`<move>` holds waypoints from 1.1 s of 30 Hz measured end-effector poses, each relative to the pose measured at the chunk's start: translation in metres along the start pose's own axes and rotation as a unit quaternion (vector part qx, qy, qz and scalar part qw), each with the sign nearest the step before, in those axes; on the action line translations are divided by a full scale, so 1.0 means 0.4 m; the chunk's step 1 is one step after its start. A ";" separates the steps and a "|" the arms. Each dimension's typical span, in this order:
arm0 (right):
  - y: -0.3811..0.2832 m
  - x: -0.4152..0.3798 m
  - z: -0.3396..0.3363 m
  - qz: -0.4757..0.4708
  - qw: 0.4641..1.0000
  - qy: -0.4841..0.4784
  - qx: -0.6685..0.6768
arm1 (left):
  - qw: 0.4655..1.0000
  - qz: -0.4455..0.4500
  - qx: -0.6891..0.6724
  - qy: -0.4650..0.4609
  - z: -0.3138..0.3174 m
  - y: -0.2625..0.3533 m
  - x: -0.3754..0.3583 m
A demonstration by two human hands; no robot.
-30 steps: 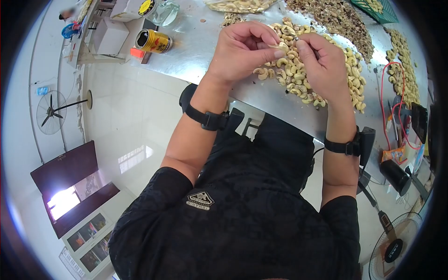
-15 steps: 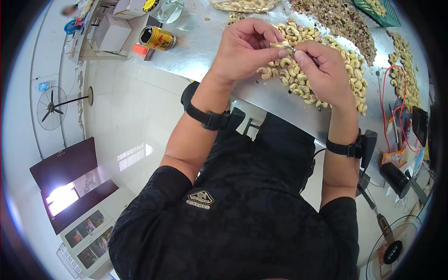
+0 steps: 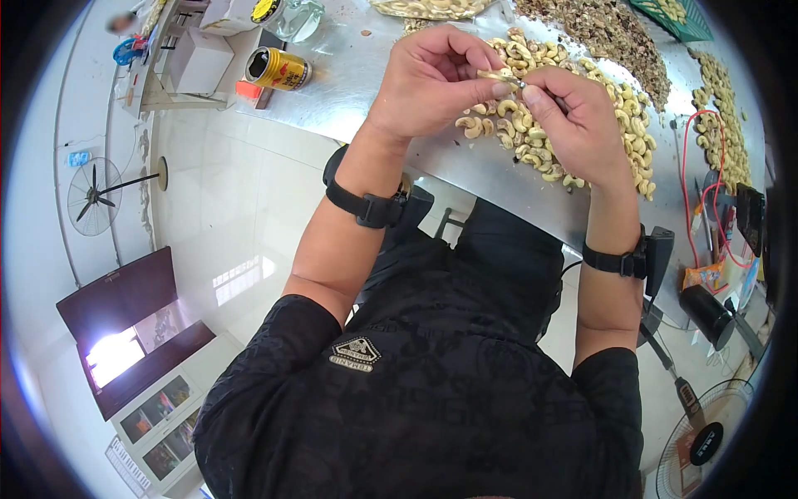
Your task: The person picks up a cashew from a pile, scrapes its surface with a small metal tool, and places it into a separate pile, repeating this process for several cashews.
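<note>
Between the thumb and fingers of my left hand (image 3: 440,83) is a pale cashew nut (image 3: 497,76), pinched above the table. My right hand (image 3: 575,116) is closed on a small metal tool (image 3: 522,83), perhaps a knife; its tip meets the nut, and most of it is hidden in my fingers. Under and around both hands spreads a pile of cashew nuts (image 3: 636,141) on the metal table (image 3: 465,170). Several nuts lie just below my left hand, near the table's front edge.
Behind the pile is a heap of brown skins and scraps (image 3: 611,37). A green basket (image 3: 686,25) stands at the back right, with more nuts (image 3: 723,125) nearer. A yellow can (image 3: 278,69) and a glass jar (image 3: 298,21) stand left. A red cable (image 3: 684,175) lies right.
Both hands stay nearly in place, the left shifted slightly left and up. The nut and the tool tip remain together between them.
</note>
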State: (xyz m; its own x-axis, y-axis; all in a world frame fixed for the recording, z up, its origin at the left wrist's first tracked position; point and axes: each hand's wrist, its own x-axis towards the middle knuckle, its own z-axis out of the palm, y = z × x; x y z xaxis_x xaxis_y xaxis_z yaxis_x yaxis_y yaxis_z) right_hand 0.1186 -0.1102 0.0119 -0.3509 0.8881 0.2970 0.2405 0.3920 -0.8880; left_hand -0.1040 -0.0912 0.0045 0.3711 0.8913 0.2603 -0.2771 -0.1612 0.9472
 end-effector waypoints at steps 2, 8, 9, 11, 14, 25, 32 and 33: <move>-0.001 0.000 0.001 -0.002 1.000 0.003 0.000 | 1.000 -0.004 0.000 -0.001 0.000 0.002 0.000; 0.000 0.000 -0.001 0.000 1.000 0.000 -0.008 | 1.000 0.001 0.005 -0.002 -0.001 0.000 0.002; 0.000 0.000 -0.001 0.000 1.000 0.000 -0.007 | 1.000 0.003 0.007 -0.002 -0.001 -0.001 0.001; 0.000 -0.001 0.000 0.001 1.000 0.001 -0.004 | 1.000 -0.002 0.014 -0.002 -0.001 0.001 -0.001; 0.000 0.000 0.002 0.004 1.000 0.005 -0.009 | 1.000 -0.005 0.014 0.005 -0.002 0.006 0.001; 0.006 -0.002 0.010 0.003 0.997 0.066 0.025 | 0.997 -0.005 -0.058 0.059 0.032 -0.020 -0.011; -0.004 -0.004 0.001 0.017 1.000 0.020 0.005 | 0.997 0.004 -0.054 0.054 0.030 -0.024 -0.007; -0.004 -0.004 0.000 0.015 1.000 0.017 0.002 | 0.997 0.004 -0.053 0.052 0.029 -0.024 -0.007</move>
State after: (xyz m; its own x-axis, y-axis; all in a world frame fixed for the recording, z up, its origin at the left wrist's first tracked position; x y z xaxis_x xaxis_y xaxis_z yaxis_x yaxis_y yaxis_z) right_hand 0.1189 -0.1122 0.0127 -0.3127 0.9069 0.2823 0.2476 0.3648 -0.8976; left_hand -0.0920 -0.0972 -0.0031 0.2754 0.9302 0.2425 -0.3741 -0.1286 0.9184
